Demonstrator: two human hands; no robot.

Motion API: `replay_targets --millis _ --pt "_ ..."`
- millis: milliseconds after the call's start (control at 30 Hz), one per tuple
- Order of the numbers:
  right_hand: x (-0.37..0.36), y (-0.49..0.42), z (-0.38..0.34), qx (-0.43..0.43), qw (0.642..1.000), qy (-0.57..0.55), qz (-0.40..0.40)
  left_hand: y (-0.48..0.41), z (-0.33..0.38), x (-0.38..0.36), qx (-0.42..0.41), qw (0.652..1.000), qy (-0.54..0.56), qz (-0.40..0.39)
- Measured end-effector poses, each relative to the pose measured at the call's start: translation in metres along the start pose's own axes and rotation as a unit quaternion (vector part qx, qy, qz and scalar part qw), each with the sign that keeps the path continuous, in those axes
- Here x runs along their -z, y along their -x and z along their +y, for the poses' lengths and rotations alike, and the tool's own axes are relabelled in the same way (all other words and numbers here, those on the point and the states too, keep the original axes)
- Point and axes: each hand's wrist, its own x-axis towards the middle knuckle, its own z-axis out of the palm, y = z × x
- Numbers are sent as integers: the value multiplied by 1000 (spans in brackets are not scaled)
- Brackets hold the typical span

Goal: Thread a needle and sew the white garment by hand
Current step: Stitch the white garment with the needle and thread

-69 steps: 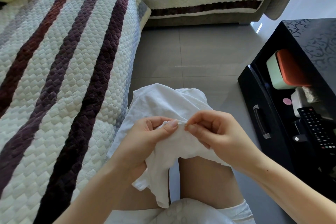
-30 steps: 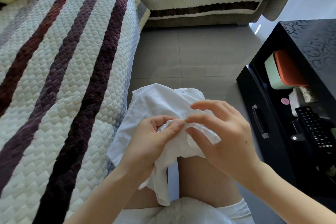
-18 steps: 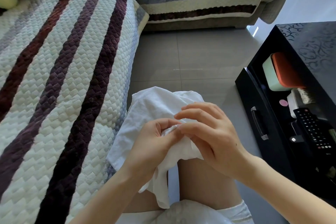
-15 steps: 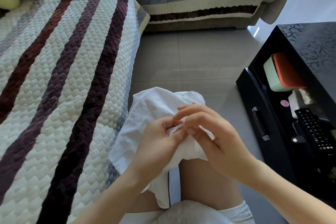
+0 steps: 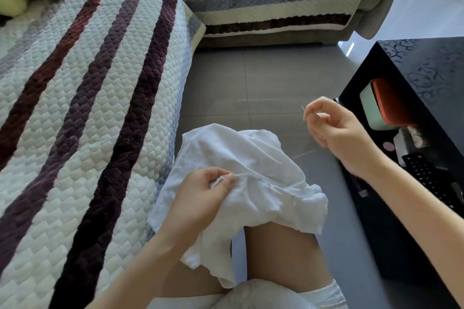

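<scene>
Floor [image 5: 251, 78] is stretching open between the sofa [image 5: 88, 108] on the left and the cabinet [image 5: 431, 65] on the right. The right hand [image 5: 336, 130], pinching the needle [image 5: 303, 108], is hanging just beside the cabinet's left edge, which is blocking it rightward. The sofa is hemming in the garment [image 5: 246, 153] and the left hand [image 5: 200, 195] gripping it, and its far section is closing the gap.

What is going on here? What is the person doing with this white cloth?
A person seated beside a striped sofa is sewing by hand. The left hand pinches a fold of the white garment, which lies draped over one knee. The right hand is raised to the right, apart from the cloth, and pinches a needle between thumb and finger. It looks like the middle of a stitch.
</scene>
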Motion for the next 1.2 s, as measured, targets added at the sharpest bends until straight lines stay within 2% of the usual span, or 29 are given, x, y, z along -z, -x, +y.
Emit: replay_targets --millis 67,100,167,233,300,367,467,533,567,700,833,1067,1133,1200 --pt "30 -32 31 -18 990 107 91 0 -1 6 16 999 25 -14" --pt "50 -47 45 -30 972 169 159 0 -2 8 24 999 36 -19" --pt "88 -63 68 -100 903 302 289 2 -3 10 34 998 43 -24" --pt "105 -66 77 -174 845 378 336 3 -4 10 36 998 43 -23" --pt "93 -65 70 -144 851 399 309 3 -4 10 35 998 45 -21" --pt "67 -57 54 -53 887 386 247 4 -3 9 31 998 45 -18" --pt "24 -22 28 84 940 325 69 4 -2 8 24 999 40 -19" --pt "3 3 18 136 942 305 -41 4 -1 7 20 999 35 -18" --pt "-5 13 17 164 932 317 -65 4 0 7 19 999 33 -16" --pt "-25 30 35 293 867 401 -41 4 2 7 20 999 30 -17" --pt "-27 28 50 330 844 423 -3 6 3 7 18 999 32 -16" --pt "-29 27 46 366 852 374 -20 7 3 8 18 999 30 -22" --pt "-27 28 43 349 874 336 -33 6 3 8 20 999 29 -23" --pt "-20 27 34 293 915 275 -33 6 2 9 23 999 26 -23"
